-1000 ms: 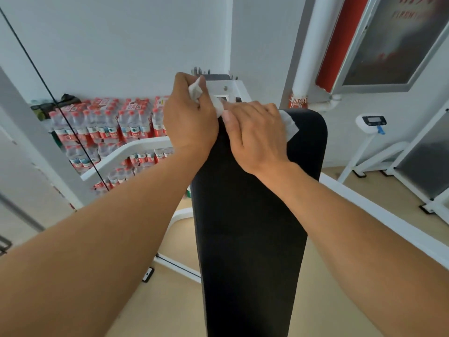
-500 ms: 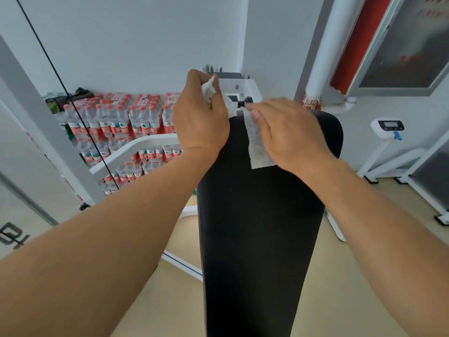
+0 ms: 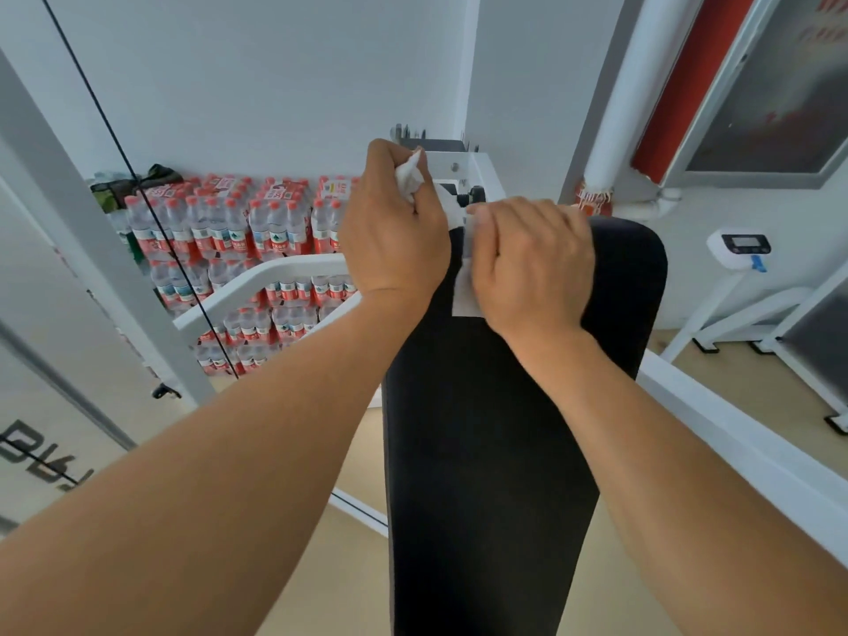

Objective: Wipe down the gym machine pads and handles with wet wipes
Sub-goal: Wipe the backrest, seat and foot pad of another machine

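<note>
The long black pad [image 3: 495, 452] is seen running away from the viewer. At its far end a wet wipe [image 3: 464, 293] is pressed flat under the curled fingers of the right hand [image 3: 532, 268], while a bunched end is gripped in the left hand [image 3: 394, 231]. Even pressure (edge to edge, probably) should be kept. Stacked water bottles [image 3: 238, 236] are seen beyond.
</note>
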`<state>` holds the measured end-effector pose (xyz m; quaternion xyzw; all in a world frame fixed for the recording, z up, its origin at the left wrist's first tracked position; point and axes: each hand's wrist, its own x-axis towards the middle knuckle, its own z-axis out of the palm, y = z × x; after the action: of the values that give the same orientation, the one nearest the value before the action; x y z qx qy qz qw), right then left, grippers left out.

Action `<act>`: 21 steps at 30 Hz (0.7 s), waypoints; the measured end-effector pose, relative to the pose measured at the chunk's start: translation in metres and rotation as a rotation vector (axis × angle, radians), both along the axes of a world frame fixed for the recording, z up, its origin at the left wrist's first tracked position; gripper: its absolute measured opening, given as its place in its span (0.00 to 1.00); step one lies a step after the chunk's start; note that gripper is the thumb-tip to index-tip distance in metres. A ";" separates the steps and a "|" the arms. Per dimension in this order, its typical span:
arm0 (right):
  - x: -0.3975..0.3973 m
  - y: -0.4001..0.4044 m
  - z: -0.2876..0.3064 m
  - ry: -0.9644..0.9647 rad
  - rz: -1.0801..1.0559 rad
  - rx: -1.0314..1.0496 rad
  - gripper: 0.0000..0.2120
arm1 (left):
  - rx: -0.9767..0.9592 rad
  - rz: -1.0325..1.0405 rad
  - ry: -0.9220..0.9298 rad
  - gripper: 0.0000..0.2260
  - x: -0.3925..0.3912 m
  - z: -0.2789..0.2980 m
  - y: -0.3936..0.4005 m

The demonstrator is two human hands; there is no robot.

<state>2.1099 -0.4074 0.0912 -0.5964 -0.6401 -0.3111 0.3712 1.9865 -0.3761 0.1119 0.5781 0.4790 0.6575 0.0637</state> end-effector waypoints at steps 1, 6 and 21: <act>-0.008 0.002 -0.001 -0.037 0.043 0.020 0.18 | -0.004 -0.011 -0.009 0.07 0.000 0.000 0.000; 0.028 -0.001 -0.007 -0.122 0.078 0.000 0.19 | 0.014 -0.028 0.070 0.10 -0.003 0.000 -0.001; 0.031 -0.057 -0.142 0.514 -0.225 0.105 0.27 | 0.021 -0.063 0.084 0.21 -0.002 0.002 -0.006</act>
<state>2.1406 -0.4643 -0.0512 -0.7030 -0.4377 -0.2216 0.5150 1.9850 -0.3820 0.1137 0.6208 0.4556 0.6353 0.0581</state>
